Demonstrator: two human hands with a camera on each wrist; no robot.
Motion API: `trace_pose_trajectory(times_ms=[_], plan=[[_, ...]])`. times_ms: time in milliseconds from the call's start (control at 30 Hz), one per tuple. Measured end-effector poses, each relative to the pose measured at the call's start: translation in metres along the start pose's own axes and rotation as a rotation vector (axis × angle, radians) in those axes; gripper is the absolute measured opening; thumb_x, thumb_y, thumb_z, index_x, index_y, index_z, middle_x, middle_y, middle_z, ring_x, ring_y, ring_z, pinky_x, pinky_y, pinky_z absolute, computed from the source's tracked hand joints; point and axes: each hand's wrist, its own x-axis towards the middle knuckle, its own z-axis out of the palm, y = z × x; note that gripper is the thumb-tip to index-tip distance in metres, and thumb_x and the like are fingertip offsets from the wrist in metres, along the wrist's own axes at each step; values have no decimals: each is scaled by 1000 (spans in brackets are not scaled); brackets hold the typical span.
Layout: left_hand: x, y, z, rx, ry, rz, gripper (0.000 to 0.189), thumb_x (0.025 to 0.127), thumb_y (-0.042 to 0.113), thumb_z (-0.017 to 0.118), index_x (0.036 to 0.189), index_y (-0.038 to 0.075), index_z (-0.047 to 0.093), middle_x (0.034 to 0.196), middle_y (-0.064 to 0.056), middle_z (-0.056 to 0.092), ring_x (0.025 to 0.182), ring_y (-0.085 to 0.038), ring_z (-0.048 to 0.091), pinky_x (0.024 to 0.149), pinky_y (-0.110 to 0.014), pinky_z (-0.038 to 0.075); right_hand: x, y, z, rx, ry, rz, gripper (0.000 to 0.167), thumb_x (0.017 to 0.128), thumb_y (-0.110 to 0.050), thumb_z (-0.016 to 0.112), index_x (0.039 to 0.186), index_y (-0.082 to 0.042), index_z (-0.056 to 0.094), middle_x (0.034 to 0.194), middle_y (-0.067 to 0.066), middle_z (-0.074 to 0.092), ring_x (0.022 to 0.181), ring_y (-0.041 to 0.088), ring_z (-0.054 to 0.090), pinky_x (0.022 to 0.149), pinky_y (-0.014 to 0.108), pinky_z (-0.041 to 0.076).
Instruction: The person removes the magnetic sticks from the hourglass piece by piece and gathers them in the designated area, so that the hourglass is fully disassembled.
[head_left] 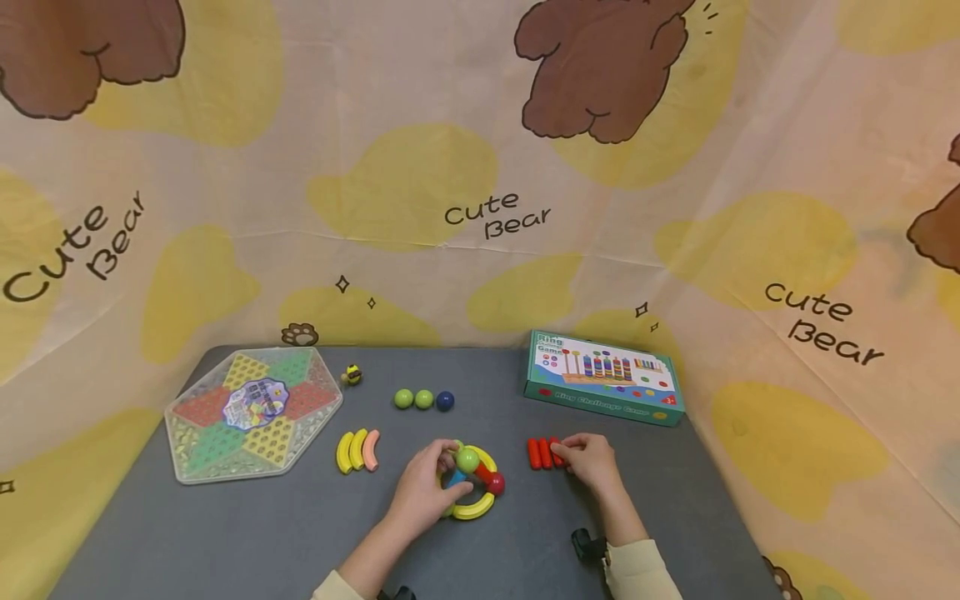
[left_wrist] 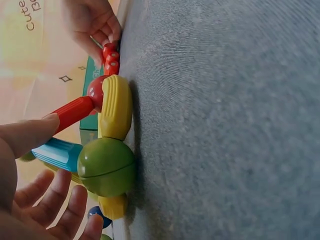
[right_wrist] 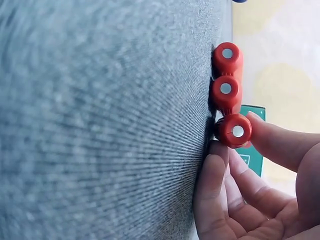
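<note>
My left hand [head_left: 422, 493] curls around a ring-shaped build of magnetic sticks and balls. That build shows yellow curved sticks [head_left: 474, 508], a red ball [head_left: 496, 483], a raised green ball [head_left: 468, 460] and a blue stick [left_wrist: 57, 154]. In the left wrist view, my thumb lies against a red stick [left_wrist: 75, 114] of the build, fingers loosely bent beside it. To the right, my right hand [head_left: 594, 463] pinches the rightmost of three straight red magnetic sticks [right_wrist: 236, 131] between thumb and fingers. The other two red sticks [right_wrist: 226, 88] lie alongside, on the grey tabletop.
Two green balls [head_left: 404, 399] and a dark blue ball [head_left: 446, 402] stand in a row behind. Yellow and pink curved sticks [head_left: 358, 450] lie at left, near a hexagonal board-game case [head_left: 180, 479] and a small bee toy [head_left: 352, 374]. A green game box [head_left: 600, 379] sits back right.
</note>
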Motion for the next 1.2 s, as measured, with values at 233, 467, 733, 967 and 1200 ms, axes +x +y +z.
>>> trace_pose_trajectory(times_ms=[233,467,733,967,1200], plan=[[-2,-12,-4,-119,-63,9,49,83,25,84,127,18,62,98,9,65,92,-15,58,83,-32,50,-5,-3,-4,-67,43,-76,28,91,-28,76,100,-2,74,79,5,69,67,16,59,61,28,49],[-3,-24,-5,-208,-96,47,49,86,23,81,132,19,62,100,9,71,95,-12,64,88,-33,53,-33,-44,4,-6,15,-346,24,90,-25,78,107,-8,75,94,2,74,83,15,66,75,26,56],[-5,-25,-4,-241,-62,18,36,87,23,81,119,20,66,98,8,71,96,-17,67,91,-38,52,-62,-73,28,69,-114,-490,22,90,-28,78,108,-16,74,97,-3,73,86,12,66,78,21,56],[-3,-31,-7,-207,-112,4,21,88,29,80,104,20,71,101,7,72,96,-14,69,87,-34,54,-75,-88,46,48,-190,-594,34,89,-28,78,119,-14,70,110,5,70,89,19,66,77,27,58],[-3,-32,-12,-180,-161,-1,24,89,33,79,107,18,74,102,5,75,97,-15,70,80,-27,55,-83,-97,63,-146,-214,-675,49,85,-32,82,129,-19,65,124,5,62,106,24,59,84,36,56]])
